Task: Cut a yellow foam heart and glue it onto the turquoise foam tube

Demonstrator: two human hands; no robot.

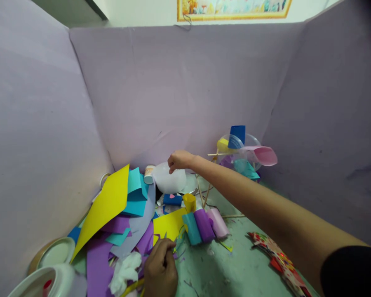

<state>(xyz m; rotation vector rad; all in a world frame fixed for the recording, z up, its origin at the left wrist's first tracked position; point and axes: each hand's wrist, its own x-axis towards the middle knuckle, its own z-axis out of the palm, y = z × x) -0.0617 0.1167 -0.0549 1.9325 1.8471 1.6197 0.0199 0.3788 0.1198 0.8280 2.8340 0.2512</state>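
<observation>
My right hand (179,160) reaches far forward with its fingers curled together, at the upper edge of a rounded white object (170,179). Whether the fingers grip its edge or something small is hidden. Close to me, my left hand (161,268) rests closed near the table's front; I cannot make out anything in it. Beyond it lies yellow paper (170,225). Just to the right are paper rolls in teal (192,229), purple (204,225) and pink (218,223). Behind these sit a small yellow roll (189,203) and a blue one (172,200) bearing a pink heart.
Coloured paper sheets (106,206) pile up on the left, beside a white tub (64,280) and crumpled white tissue (126,270). At the back right stands a stick construction with paper cups (264,156). A floral-patterned item (278,258) lies under my right forearm. Pale panels (185,90) enclose the table.
</observation>
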